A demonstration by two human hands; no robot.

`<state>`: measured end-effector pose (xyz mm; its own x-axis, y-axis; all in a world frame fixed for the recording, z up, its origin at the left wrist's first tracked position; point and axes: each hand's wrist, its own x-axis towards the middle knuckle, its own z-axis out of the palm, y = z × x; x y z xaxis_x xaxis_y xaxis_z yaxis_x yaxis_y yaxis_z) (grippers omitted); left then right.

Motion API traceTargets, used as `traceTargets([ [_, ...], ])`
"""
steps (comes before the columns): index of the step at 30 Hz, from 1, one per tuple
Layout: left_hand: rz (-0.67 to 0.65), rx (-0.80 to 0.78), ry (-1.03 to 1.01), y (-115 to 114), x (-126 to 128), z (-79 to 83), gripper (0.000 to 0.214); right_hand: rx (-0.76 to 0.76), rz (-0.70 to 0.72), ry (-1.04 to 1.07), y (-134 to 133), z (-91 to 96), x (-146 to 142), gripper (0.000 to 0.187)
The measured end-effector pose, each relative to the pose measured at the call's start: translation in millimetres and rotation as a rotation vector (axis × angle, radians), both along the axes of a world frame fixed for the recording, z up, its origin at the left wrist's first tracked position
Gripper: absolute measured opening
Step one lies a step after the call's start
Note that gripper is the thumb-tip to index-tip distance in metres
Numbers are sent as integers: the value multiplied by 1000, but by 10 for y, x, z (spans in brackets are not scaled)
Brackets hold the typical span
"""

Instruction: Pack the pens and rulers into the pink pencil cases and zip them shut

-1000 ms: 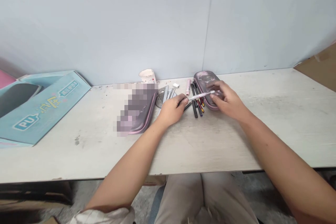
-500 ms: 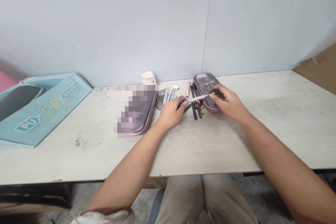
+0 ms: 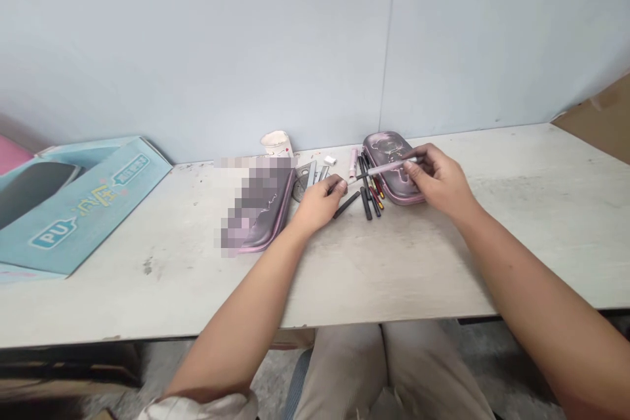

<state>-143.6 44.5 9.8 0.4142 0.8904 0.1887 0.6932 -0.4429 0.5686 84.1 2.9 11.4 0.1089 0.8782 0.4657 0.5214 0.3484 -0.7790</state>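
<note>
A slim pale pink pen (image 3: 386, 168) slants between my two hands above the table. My right hand (image 3: 437, 178) is closed in a pinch around its right end. At the other end, my left hand (image 3: 322, 202) pinches a small light piece that looks like the pen cap (image 3: 351, 180). Dark pen shows between that piece and the pink barrel; I cannot tell whether they are fully apart. Beneath lie several black pens (image 3: 365, 203) and dark pencils (image 3: 378, 191). One black pen (image 3: 347, 205) rests beside my left fingers. Behind my right hand is a purple-grey pencil case (image 3: 386, 147).
Another pencil case (image 3: 275, 210), partly pixelated, lies left of my left hand. Near it are a paper cup (image 3: 276, 143), rulers (image 3: 312, 174), a white eraser (image 3: 329, 160) and a pink tube (image 3: 353, 163). A blue box (image 3: 93, 210) stands far left, a cardboard box (image 3: 600, 111) far right.
My right hand has moved right and slightly up with the pen barrel. My left hand has shifted slightly left. A dark section of the pen now shows between the hands.
</note>
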Motion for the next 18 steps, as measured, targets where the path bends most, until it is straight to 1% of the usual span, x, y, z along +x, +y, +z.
traceTargets([
  [2, 62, 104, 81, 26, -32, -20, 31, 58, -85, -84, -4, -1, 8, 22],
  [5, 128, 378, 307, 27, -65, -11, 27, 115, -164, -314, 11, -34, -4, 20],
  [7, 140, 520, 417, 12, -72, 19, 28, 140, -178, -433, 26, -60, -17, 20],
  [10, 144, 617, 461, 7, -71, 54, 31, 156, -171, -461, 29, -68, -35, 20],
  [13, 148, 572, 389, 43, -71, 33, 29, 154, -139, -373, 3, -41, -65, 18],
  [16, 137, 417, 262, 80, -65, -10, 30, 117, -75, -265, -19, -31, -113, 17],
  [18, 67, 287, 176, 77, -47, -18, 29, 100, -23, -227, -20, -44, -144, 16],
])
